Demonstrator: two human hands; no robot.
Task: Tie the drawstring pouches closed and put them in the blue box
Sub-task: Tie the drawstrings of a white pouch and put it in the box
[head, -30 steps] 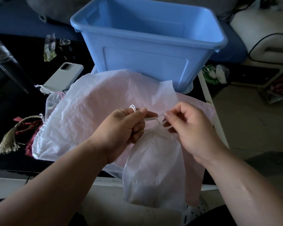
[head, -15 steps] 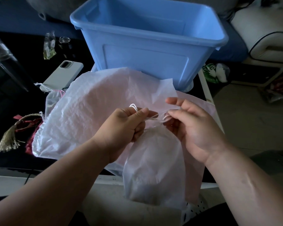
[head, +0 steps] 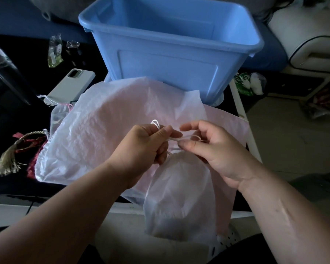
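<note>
Pouch [head: 179, 197] first, nearest me: it hangs in the air in front of the near edge of the tabletop [head: 8, 187], pale and half see-through, with something dark sagging in its bottom. I'd guess it is kept off the table so its own weight holds the neck gathered while the knot goes in. Just above the puckered neck the cord [head: 176, 139] runs taut between both hands. The left hand [head: 141, 147] is clenched, thumb and forefinger pinching the cord, a small white loop poking out over the knuckles. The right hand [head: 217, 151] has the cord hooked round its curled middle fingers with the thumb closing in beneath, while its forefinger [head: 191, 125] sticks out straight and free, probably to leave room for threading an end through. So the pouch touches neither palm; it dangles below the fingers by its cord alone. Behind the hands lie bigger pale bags [head: 95, 130], spread toward the table's right edge, with a tassel [head: 8, 161] and a phone [head: 71, 86] to their left. At the far edge stands the box [head: 166, 60], open-topped, within easy reach for dropping the pouch in.
</note>
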